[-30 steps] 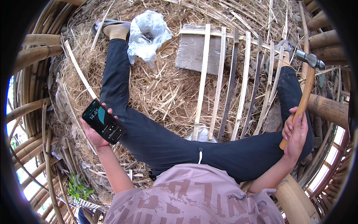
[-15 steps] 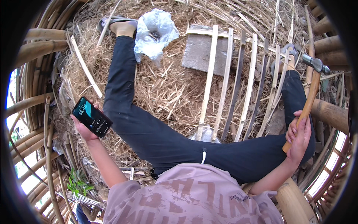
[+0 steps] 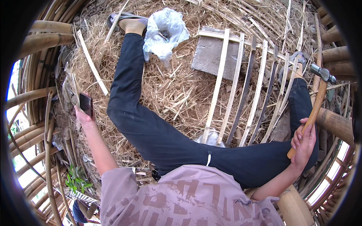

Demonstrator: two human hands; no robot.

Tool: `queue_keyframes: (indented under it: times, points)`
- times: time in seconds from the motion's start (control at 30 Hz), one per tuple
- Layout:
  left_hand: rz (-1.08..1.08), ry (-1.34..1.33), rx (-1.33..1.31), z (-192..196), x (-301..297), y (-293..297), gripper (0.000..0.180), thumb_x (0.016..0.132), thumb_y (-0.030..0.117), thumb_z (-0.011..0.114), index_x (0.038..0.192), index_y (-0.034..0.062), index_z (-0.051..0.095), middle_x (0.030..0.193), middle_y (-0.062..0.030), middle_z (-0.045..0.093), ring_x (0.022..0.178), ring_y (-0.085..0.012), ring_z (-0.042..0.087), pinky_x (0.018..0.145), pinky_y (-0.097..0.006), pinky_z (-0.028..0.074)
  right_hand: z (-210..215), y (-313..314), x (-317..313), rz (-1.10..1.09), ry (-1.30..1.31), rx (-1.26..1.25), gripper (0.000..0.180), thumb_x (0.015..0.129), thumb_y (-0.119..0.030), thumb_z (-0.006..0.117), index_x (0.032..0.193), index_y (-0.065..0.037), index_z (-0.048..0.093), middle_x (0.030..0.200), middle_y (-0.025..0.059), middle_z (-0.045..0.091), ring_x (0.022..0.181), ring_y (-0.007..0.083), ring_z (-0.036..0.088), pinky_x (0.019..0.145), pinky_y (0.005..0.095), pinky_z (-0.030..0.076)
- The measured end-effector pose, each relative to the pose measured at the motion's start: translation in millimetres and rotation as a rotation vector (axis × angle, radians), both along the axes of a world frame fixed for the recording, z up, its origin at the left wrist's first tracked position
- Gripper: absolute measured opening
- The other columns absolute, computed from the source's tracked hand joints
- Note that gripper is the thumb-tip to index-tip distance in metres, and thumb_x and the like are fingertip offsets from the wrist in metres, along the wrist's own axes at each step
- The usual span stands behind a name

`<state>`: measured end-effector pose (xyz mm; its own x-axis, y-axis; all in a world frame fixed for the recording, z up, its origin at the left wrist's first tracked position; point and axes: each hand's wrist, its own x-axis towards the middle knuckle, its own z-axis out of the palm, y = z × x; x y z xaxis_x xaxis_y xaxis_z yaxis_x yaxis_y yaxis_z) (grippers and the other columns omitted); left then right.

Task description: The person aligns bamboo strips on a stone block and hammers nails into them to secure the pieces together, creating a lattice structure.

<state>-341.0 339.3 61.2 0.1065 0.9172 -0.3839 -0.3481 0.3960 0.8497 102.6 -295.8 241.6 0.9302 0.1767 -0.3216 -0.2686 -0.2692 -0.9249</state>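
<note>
Left hand point(image 3: 83, 117): at 9 o'clock, fingers curled around the edge of a smartphone point(image 3: 86, 104)
Smartphone: at 9 o'clock, tilted, its face dark
Right hand point(image 3: 304, 145): between 3 and 4 o'clock, wrapped around the lower handle of a wooden-handled hammer point(image 3: 318, 101)
Hammer head: between 2 and 3 o'clock, above the hand
Bamboo slats point(image 3: 216, 86): at 2 o'clock, side by side, far ends crossing a thin crosspiece point(image 3: 236, 38)
Grey slab point(image 3: 206, 60): at 1 o'clock, beneath crosspiece and slats
Plastic bag point(image 3: 154, 37): near 12 o'clock, just beside the left foot point(image 3: 134, 25), contents unclear
</note>
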Motion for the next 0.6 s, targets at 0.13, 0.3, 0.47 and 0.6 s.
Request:
queue_keyframes:
  times: [0.13, 0.3, 0.47, 0.6]
  points:
    - [-0.023, -0.095, -0.059, -9.5, -10.7, -21.4, 0.054, 0.106, 0.043, 0.039, 0.137, 0.0006, 0.05, 0.126, -0.0159, 0.063, 0.114, -0.0249, 0.062, 0.103, -0.036, 0.05, -0.9, 0.7, 1.9, -0.004, -0.013, -0.007, 0.031, 0.108, -0.035, 0.044, 0.114, -0.005, 0.052, 0.07, -0.0057, 0.034, 0.049, -0.002, 0.028, 0.042, 0.0144, 0.024]
    - [-0.136, -0.015, -0.048, 28.9, 13.6, -97.2, 0.052, 0.103, 0.05, 0.045, 0.129, 0.0064, 0.056, 0.11, -0.0047, 0.067, 0.093, -0.0152, 0.066, 0.085, -0.031, 0.055, -0.8, 5.9, 2.4, 0.001, -0.004, -0.019, 0.032, 0.107, -0.035, 0.045, 0.114, -0.005, 0.052, 0.07, -0.0057, 0.034, 0.05, -0.002, 0.027, 0.042, 0.0144, 0.024]
    - [-0.225, 0.169, -0.057, 34.4, 15.9, -126.8, 0.059, 0.101, 0.059, 0.044, 0.124, 0.0078, 0.06, 0.101, -0.0018, 0.067, 0.086, -0.0142, 0.065, 0.079, -0.032, 0.054, -3.2, 1.3, 1.1, 0.016, -0.001, -0.024, 0.032, 0.107, -0.036, 0.045, 0.114, -0.005, 0.052, 0.07, -0.0057, 0.034, 0.05, -0.002, 0.028, 0.042, 0.0145, 0.024]
    - [-0.283, 0.203, -0.016, 13.9, 12.5, -116.2, 0.062, 0.099, 0.06, 0.048, 0.127, 0.0058, 0.059, 0.107, -0.0048, 0.067, 0.094, -0.0185, 0.064, 0.085, -0.032, 0.053, -1.6, -7.4, -0.8, -0.002, 0.0, -0.007, 0.03, 0.107, -0.034, 0.046, 0.114, -0.005, 0.051, 0.07, -0.0059, 0.035, 0.05, -0.0019, 0.029, 0.042, 0.0148, 0.024]
